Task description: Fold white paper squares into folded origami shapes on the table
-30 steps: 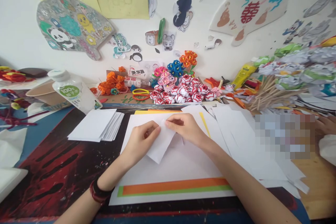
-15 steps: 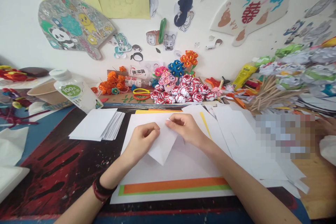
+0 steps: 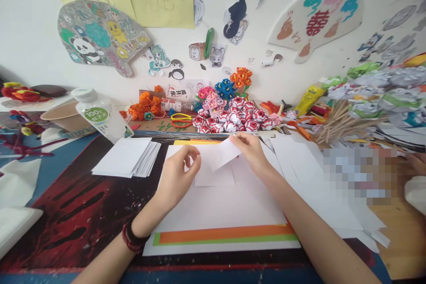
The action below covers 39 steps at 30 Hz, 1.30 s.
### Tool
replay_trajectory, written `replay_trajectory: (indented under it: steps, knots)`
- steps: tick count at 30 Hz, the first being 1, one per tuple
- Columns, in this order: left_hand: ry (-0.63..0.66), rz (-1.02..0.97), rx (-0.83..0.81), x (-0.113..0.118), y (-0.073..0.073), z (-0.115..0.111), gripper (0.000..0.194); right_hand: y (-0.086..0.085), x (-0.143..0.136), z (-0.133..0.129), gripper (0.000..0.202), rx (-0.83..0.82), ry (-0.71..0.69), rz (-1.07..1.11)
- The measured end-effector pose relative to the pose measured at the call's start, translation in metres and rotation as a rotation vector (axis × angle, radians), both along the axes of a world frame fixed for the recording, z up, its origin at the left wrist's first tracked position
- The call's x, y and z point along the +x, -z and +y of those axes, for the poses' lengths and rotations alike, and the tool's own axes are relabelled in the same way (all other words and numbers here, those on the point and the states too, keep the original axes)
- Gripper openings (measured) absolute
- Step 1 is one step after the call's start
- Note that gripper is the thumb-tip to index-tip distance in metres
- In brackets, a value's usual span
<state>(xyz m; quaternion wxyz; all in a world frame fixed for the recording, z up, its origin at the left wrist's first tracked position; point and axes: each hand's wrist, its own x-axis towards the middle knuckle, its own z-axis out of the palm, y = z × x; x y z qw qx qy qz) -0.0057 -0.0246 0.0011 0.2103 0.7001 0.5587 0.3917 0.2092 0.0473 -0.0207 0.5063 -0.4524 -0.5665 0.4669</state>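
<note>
My right hand (image 3: 251, 151) pinches a small white piece of paper (image 3: 226, 155) at its upper corner and holds it tilted above the large sheets. My left hand (image 3: 181, 171) is just left of it, with thumb and fingers curled together and nothing visible in them. Under the raised piece, another small white paper (image 3: 213, 179) lies flat, partly covered. Both hands are over a large white sheet (image 3: 229, 211), which rests on orange paper (image 3: 219, 234) and green paper (image 3: 233, 242).
To the left is a stack of white paper squares (image 3: 123, 157), with a white bottle (image 3: 101, 117) behind it. Red-and-white flowers (image 3: 241, 115) stand at the back. Loose white sheets (image 3: 313, 186) spread to the right, near stick-stemmed paper flowers (image 3: 336, 120).
My right hand has moved up and right, carrying the white paper away from my left hand. A flat paper underneath now shows. The left hand has shifted slightly.
</note>
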Motion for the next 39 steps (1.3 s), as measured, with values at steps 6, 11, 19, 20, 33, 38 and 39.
replay_trajectory:
  steps: [6, 11, 19, 20, 33, 38, 39]
  knots:
    - [0.101, 0.435, 0.208, 0.004, 0.013, -0.001, 0.054, 0.001, -0.017, -0.013, 0.026, -0.033, -0.113, -0.059]
    - [0.160, 0.499, 0.256, 0.007, 0.015, -0.005, 0.058, 0.000, -0.013, -0.011, 0.026, -0.036, -0.090, -0.037]
    - [0.106, 0.169, 0.029, 0.009, 0.011, -0.002, 0.049, -0.010, -0.021, -0.017, 0.033, -0.124, -0.221, 0.175]
    - [0.102, 0.095, -0.016, 0.009, 0.010, -0.001, 0.047, -0.011, -0.022, -0.018, 0.035, -0.120, -0.259, 0.186]
    - [0.240, -0.607, -0.368, 0.007, 0.011, 0.004, 0.041, -0.005, -0.014, -0.013, 0.041, -0.128, -0.431, 0.223]
    - [0.125, -0.642, -0.385, 0.004, 0.018, 0.007, 0.038, -0.003, -0.012, -0.012, 0.023, -0.221, -0.279, 0.227]
    - [0.134, -0.663, -0.391, 0.003, 0.019, 0.008, 0.038, -0.002, -0.012, -0.012, 0.022, -0.236, -0.259, 0.204]
